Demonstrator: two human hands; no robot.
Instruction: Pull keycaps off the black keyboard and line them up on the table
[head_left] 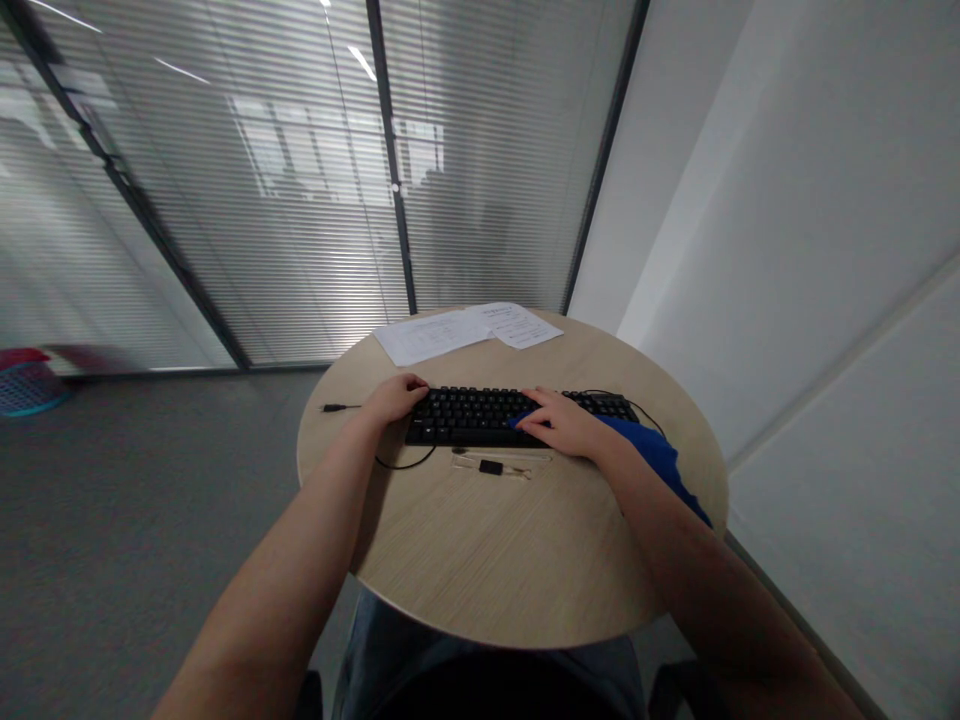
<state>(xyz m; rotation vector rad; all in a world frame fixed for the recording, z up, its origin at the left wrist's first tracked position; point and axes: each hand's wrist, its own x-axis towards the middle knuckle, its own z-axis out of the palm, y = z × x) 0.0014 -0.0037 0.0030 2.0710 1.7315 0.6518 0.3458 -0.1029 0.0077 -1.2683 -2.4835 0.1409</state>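
A black keyboard [469, 408] lies across the round table. My left hand [396, 396] is closed on its left end, thumb and fingers at the upper left corner. Over the right half of the keys lies my right hand [562, 420], pressing a blue cloth [652, 450] against them. The cloth trails from under that hand and wrist toward the table's right side. Part of the keys is hidden beneath the hand and cloth. In front of the keyboard rests a black binder clip [491, 467] with wire handles, beside a thin clear item too small to name.
White printed sheets [442, 335] lie at the far side of the wooden table [495, 570]. A cable with a black plug [334, 408] lies left of my left hand. Beyond stands a glass partition with blinds [300, 200]; a basket [30, 385] is on the floor, far left.
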